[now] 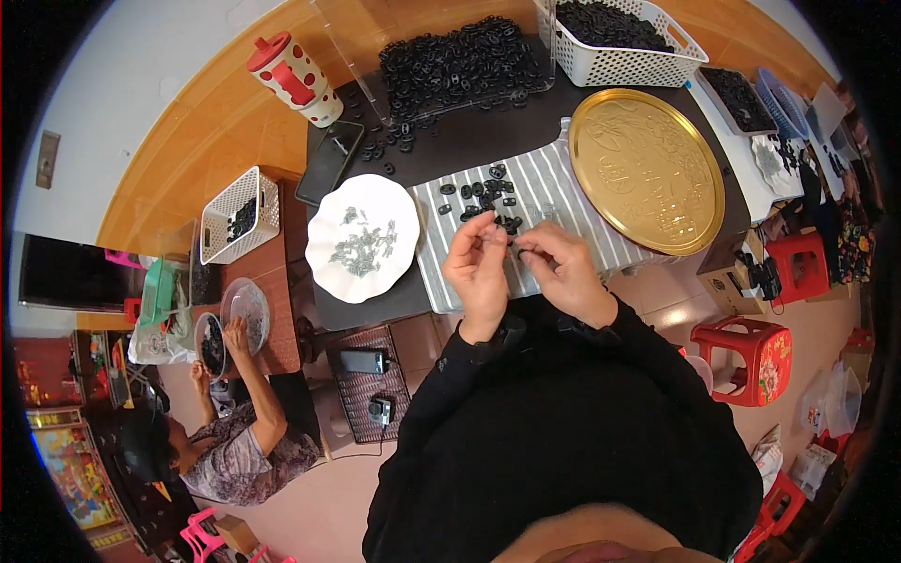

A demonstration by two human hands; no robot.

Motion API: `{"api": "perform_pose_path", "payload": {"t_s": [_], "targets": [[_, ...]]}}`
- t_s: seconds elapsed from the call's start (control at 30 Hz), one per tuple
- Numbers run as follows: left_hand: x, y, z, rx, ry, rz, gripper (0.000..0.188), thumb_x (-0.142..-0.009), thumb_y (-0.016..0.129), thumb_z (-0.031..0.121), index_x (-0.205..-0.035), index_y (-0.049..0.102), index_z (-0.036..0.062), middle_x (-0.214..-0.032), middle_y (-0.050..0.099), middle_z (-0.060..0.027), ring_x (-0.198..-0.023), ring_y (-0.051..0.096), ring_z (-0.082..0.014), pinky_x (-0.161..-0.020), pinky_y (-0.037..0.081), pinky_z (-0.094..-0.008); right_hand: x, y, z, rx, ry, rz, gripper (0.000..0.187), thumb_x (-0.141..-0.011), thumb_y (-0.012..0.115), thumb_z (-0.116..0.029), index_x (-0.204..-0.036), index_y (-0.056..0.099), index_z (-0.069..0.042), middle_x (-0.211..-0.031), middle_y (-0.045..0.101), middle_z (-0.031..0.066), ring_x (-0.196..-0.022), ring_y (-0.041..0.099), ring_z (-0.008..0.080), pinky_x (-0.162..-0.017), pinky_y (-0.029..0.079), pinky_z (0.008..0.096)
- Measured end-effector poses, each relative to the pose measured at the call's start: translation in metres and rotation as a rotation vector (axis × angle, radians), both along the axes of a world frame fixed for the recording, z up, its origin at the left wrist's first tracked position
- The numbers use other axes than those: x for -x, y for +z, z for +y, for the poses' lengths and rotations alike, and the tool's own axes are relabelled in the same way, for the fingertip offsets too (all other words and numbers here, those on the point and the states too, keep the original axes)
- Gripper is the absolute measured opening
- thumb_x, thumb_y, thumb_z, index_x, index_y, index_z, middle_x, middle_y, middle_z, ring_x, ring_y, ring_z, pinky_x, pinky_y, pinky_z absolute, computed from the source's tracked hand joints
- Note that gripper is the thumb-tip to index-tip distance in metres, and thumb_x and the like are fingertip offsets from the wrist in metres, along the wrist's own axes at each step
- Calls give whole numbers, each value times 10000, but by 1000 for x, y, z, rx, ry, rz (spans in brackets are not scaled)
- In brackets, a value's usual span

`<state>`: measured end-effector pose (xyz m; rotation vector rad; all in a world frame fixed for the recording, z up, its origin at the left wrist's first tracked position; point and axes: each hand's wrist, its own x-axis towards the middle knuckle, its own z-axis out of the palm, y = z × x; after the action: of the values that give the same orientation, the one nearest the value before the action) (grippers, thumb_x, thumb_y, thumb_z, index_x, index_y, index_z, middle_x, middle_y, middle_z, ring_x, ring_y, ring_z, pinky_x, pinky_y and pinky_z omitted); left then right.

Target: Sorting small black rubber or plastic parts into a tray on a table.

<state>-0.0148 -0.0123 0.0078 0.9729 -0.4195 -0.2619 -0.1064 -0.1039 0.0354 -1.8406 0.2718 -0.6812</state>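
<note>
Over a grey-and-white striped cloth point(439, 265), my two hands meet with their fingertips close together. My left hand point(477, 275) is closed in a pinch, and whatever is between its thumb and index finger is too small to make out. My right hand point(566, 272) also pinches, with a bit of a small black oval part point(522, 251) showing at its fingers. Just beyond the fingertips lies a loose group of black oval parts with holes point(481, 190). Left of the cloth, a white scalloped plate point(324, 267) carries many small transparent pieces.
A transparent bin point(549, 66) and a white basket point(601, 70) of black parts stand at the back. A round gold tray point(648, 174) lies on the right, a dotted tumbler point(298, 83) and phone point(330, 161) at left. Another person point(253, 441) works at a side table.
</note>
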Motion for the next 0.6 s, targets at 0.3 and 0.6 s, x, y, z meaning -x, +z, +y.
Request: {"api": "perform_pose_path", "payload": {"t_s": [0.3,0.6], "targets": [[-17,-5,18,-15,70,29,252,-878,633,-51,-1130,625,-54,-877,643,-55,-734,621,-126,-616,479,-212,-2,12,-21,639,-69,76,93,-764,587,19,-825,655,2,-790,527,149,-801,567,341,-677,460,426],[-16,-5,19,21,110,36,254,-874,624,-61,-1128,624,-52,-867,640,-54,-727,608,-114,-613,472,-204,-32,9,4,836,-21,313,61,-755,594,-54,-796,630,-25,-858,538,147,-879,574,319,-713,495,410]]}}
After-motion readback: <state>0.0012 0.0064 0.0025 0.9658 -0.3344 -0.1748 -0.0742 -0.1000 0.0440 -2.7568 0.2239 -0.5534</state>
